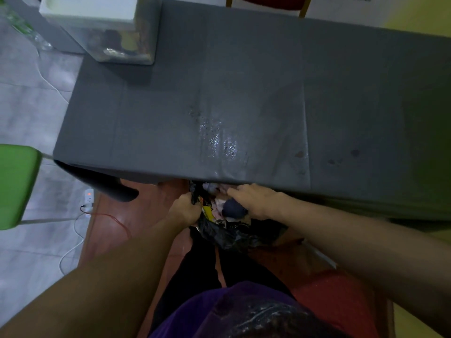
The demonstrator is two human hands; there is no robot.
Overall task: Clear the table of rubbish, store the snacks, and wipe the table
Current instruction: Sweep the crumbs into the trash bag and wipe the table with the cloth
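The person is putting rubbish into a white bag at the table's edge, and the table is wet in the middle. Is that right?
Not quite. The bag is black, not white; the head view shows it. The left hand grips its rim, the right hand lies on the rubbish, and the table is wet in the middle.

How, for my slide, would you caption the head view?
Left hand grips the black rubbish bag beside the wet grey table; right hand rests on a dark blue wad inside.

Blk bag (234, 236), grey tablecloth (244, 81)
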